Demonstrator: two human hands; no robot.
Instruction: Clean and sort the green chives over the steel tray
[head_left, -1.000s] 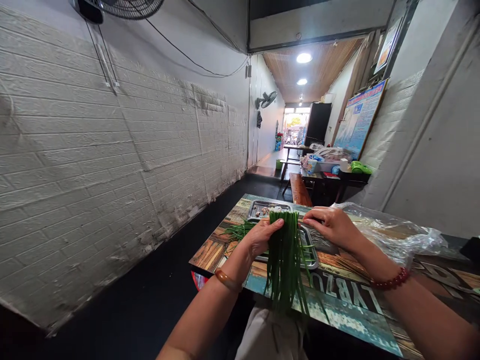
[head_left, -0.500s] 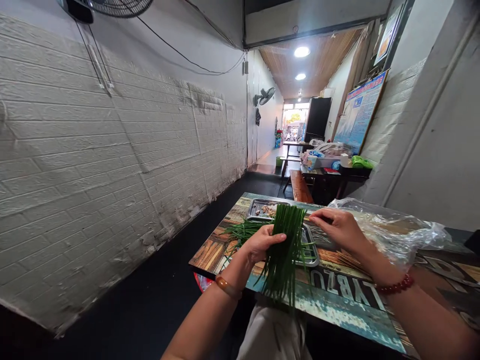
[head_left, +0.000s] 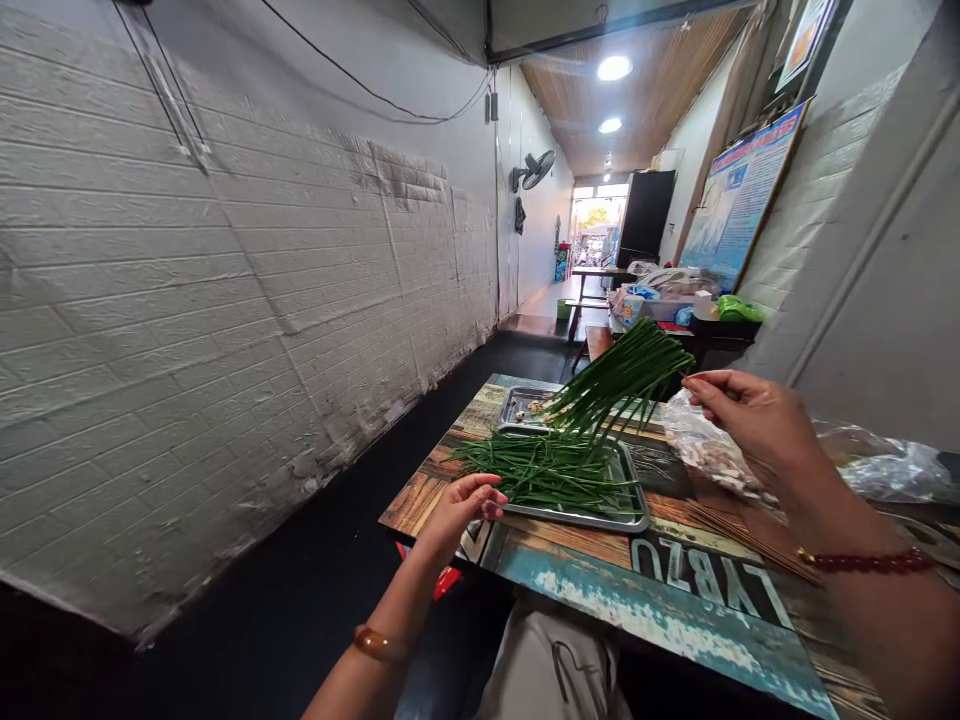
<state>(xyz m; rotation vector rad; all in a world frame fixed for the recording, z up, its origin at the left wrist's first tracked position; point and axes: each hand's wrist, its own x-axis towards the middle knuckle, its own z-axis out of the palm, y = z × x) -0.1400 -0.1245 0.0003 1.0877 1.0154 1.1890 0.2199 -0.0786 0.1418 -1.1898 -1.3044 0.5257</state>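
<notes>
My right hand [head_left: 750,410] pinches the end of a thin stick at the edge of a flat bunch of long green chives [head_left: 626,370]. The bunch hangs fanned out in the air, above two metal trays. Loose chives [head_left: 547,470] lie heaped in the nearer metal tray [head_left: 641,518]. My left hand [head_left: 469,505] is at that tray's near left corner, fingers half curled and apart, with nothing in it. Small pale and brown pieces [head_left: 534,406] lie in the farther tray [head_left: 504,408], which the bunch partly covers.
Thin wooden skewers [head_left: 742,540] lie on the patterned table [head_left: 555,570], right of the tray. Behind my right arm is a clear plastic bag [head_left: 705,445]. A cluttered table [head_left: 697,335] and a bench [head_left: 598,343] stand farther back. A white brick-patterned wall [head_left: 225,330] runs along the left.
My left hand has let go of the chives and moved down and left. My right hand has lifted the bunch up and away, tilting it sideways and uncovering the near tray.
</notes>
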